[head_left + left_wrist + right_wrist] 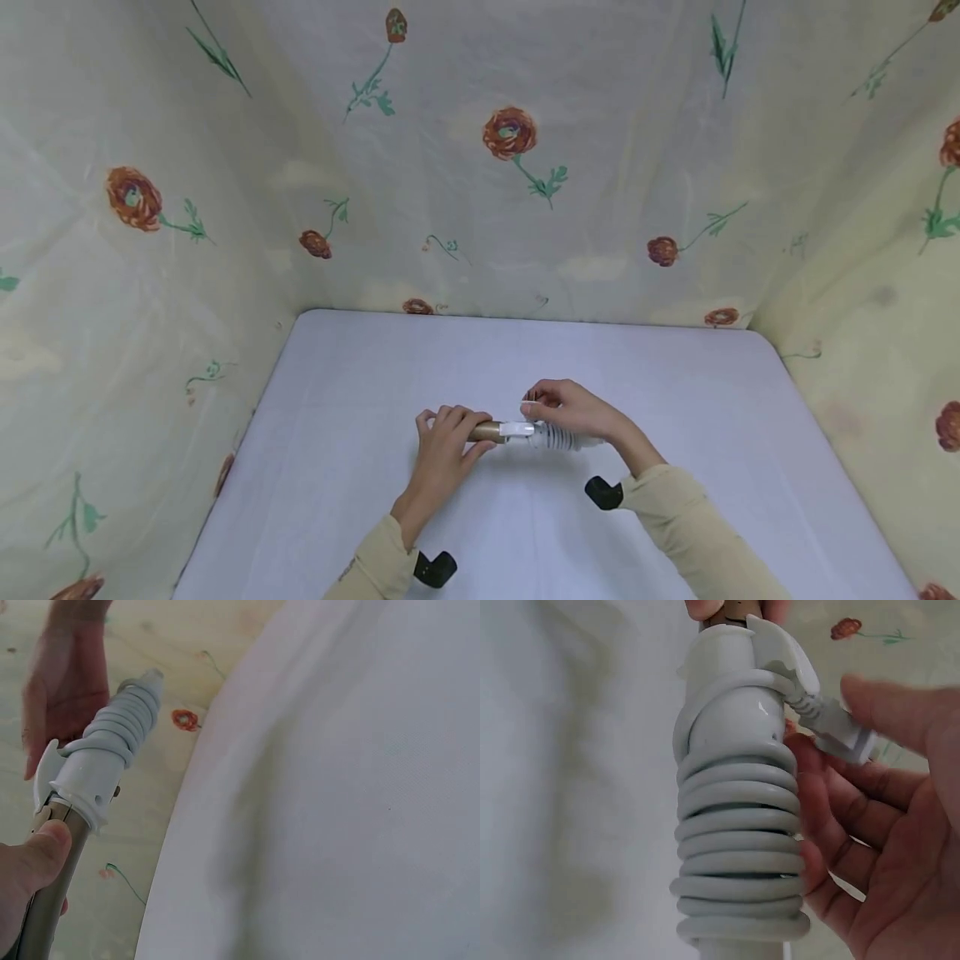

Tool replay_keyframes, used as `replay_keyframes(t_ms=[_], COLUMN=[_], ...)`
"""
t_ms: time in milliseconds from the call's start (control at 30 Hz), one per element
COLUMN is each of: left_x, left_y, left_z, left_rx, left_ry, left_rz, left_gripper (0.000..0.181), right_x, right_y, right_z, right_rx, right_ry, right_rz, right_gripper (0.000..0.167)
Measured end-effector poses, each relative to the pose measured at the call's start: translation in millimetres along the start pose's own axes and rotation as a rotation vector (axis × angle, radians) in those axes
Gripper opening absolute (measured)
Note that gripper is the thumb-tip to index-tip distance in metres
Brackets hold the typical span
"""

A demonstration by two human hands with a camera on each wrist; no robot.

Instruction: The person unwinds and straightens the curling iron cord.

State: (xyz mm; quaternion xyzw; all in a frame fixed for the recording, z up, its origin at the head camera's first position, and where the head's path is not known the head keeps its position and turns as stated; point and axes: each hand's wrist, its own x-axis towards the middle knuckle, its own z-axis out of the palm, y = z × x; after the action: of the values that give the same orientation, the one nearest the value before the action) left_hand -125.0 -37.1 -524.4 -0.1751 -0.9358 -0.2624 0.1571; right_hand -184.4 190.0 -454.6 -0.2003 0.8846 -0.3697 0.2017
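The white-handled, wand-shaped appliance (pixel 516 430) lies crosswise above the white, smooth-surfaced table (pixel 375 358), between both hands; whether any part touches the tabletop cannot be told. The left hand (pixel 444 446) grips the bronze-coloured cylindrical barrel (pixel 49 907), thumb along the near side. The right hand (pixel 576 410) pinches the pale grey plug (pixel 844 731) between thumb and fingers, beside the white plastic lever (pixel 784 656). The pale grey round cord (pixel 739 799) is coiled around the handle in close, slightly uneven turns. The step in hand appears to be managing the cord's plug end, with the winding largely complete. The next move calls for a steady barrel and a controlled plug, so that the coils do not slacken. The table has rounded far corners; cream fabric walls (pixel 450 183) printed with rust-coloured flowers and green stems enclose its far side and both flanks.
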Motion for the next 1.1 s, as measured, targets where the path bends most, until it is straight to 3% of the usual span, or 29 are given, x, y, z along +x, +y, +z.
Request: replay_keyframes(t_ms=[167,333,700,900,1100], left_x=[-2.6,-1.9,3.2,5.2,5.3], left_y=[-1.3,-3.4,-6.4,-8.1,-10.4], left_z=[2.1,5.8,7.4,4.9,5.2], left_rx=[0.009,0.029,-0.004,-0.016,-0.01], left_ry=[0.023,0.091,0.145,0.128,0.133], left_rz=[0.012,0.02,-0.009,-0.038,-0.042], left_gripper=[0.038,0.043,0.036,0.036,0.037], right_x=[4.3,4.4,-1.2,-8.1,-16.3], right_y=[3.5,5.8,7.4,3.0,-3.4], right_z=[9.9,18.1,16.3,19.4,25.3], right_rx=[0.036,0.044,0.194,0.078,-0.054], right_ry=[0.024,0.05,0.199,0.324,0.459], right_rz=[0.025,0.034,0.069,-0.041,-0.08], right_gripper=[0.025,0.025,0.03,0.03,0.026])
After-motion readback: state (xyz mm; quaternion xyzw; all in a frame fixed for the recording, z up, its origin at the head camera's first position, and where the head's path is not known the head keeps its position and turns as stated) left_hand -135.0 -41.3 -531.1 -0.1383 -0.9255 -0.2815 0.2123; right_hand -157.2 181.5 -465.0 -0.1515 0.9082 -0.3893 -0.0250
